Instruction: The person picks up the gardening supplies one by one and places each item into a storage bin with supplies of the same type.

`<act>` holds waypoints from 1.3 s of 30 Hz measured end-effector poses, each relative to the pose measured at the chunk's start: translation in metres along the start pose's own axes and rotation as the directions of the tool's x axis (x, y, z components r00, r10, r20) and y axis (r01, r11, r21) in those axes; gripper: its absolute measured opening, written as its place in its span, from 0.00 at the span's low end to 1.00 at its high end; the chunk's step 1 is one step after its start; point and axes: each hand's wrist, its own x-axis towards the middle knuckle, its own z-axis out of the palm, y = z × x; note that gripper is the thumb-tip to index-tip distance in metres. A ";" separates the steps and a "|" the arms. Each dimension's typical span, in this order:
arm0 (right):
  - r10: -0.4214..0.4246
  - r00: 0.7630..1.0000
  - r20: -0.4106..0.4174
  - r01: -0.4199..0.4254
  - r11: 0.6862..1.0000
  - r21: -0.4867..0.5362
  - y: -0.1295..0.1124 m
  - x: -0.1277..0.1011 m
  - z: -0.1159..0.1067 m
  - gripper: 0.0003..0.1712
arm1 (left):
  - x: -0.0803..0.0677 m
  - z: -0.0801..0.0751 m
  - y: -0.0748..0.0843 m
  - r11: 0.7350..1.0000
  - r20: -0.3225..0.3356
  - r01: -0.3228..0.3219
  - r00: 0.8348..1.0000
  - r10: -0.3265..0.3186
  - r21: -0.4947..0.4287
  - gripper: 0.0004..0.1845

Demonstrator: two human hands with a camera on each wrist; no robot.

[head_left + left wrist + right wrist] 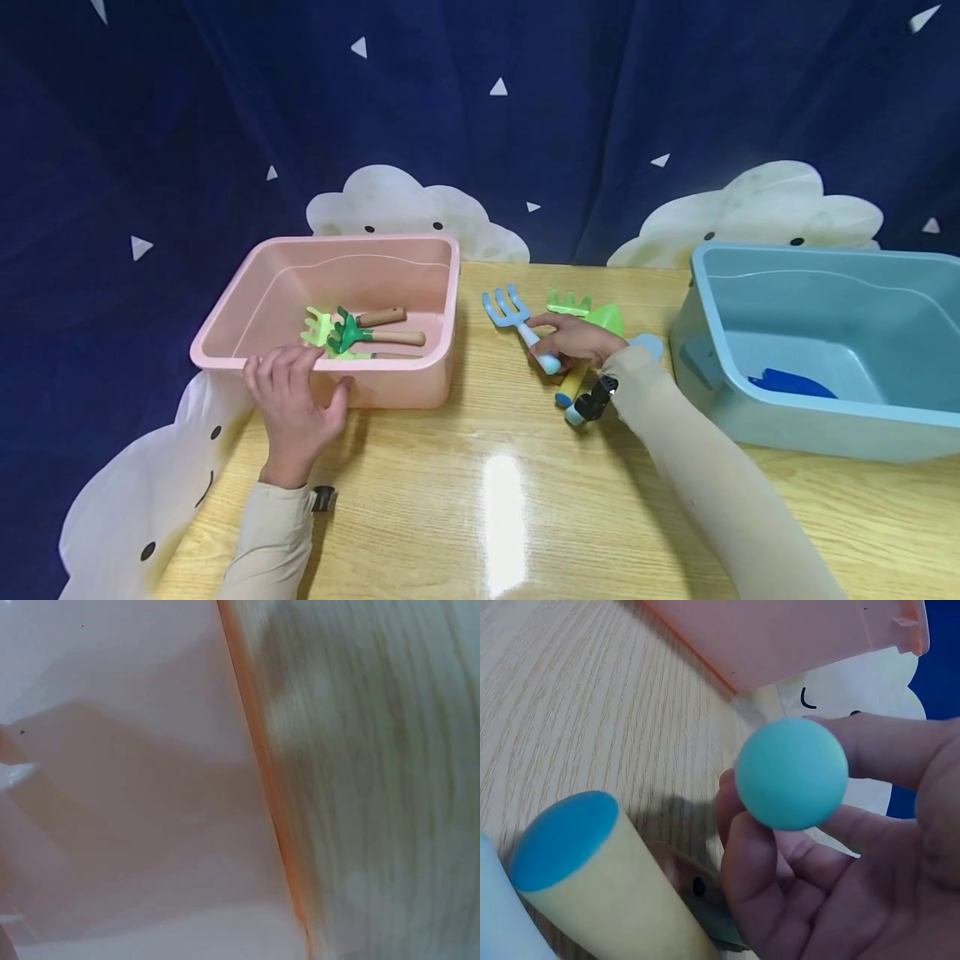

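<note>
Nearest the head camera are your two pale sleeves, the left sleeve (270,533) and the right sleeve (720,475). Your right hand (581,340) pinches the blue fork (527,335) by its handle, and in the right wrist view the round end pokes out between your thumb and fingers. The fork is between the two boxes, its prongs just beside the pink box (397,387). I can't tell if the prongs touch the table. Your left hand (296,408) holds the pink box's near rim, fingers over the top and thumb outside.

This looks like the picking-up step. I think the next move calls for a snug pinch and a lift high enough that the prongs don't bump the box wall.

By your right hand are a small green rake (568,304), a green scoop (607,318) and a yellow handle (572,385) with a blue end. In the pink box lie a dark green claw (347,332), a light green claw (318,327) and some wooden handles. In the blue box (825,425) on the right is a dark blue tool (795,383).

The table (420,500) is yellowish wood with a bright shiny stripe near you. At the far side hangs a dark blue curtain (450,100) with white triangles and smiley clouds.
</note>
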 end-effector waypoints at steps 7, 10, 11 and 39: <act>-0.031 0.999 0.028 0.032 0.999 -0.025 -0.001 -0.002 -0.003 0.40 | 0.000 -0.001 0.000 1.000 -0.003 0.000 1.000 0.000 0.003 0.25; -0.055 0.998 0.041 0.058 0.996 -0.063 -0.001 -0.002 -0.005 0.38 | 0.000 0.000 0.000 1.000 -0.006 -0.002 1.000 0.002 -0.001 0.25; -0.062 0.997 0.048 0.066 0.995 -0.079 -0.001 -0.003 -0.007 0.37 | 0.000 0.000 0.000 1.000 -0.006 -0.002 1.000 0.002 -0.002 0.25; -0.064 0.964 0.257 0.091 0.991 -0.095 0.002 -0.003 -0.015 0.45 | 0.001 -0.002 -0.001 1.000 0.007 -0.001 1.000 0.001 0.012 0.25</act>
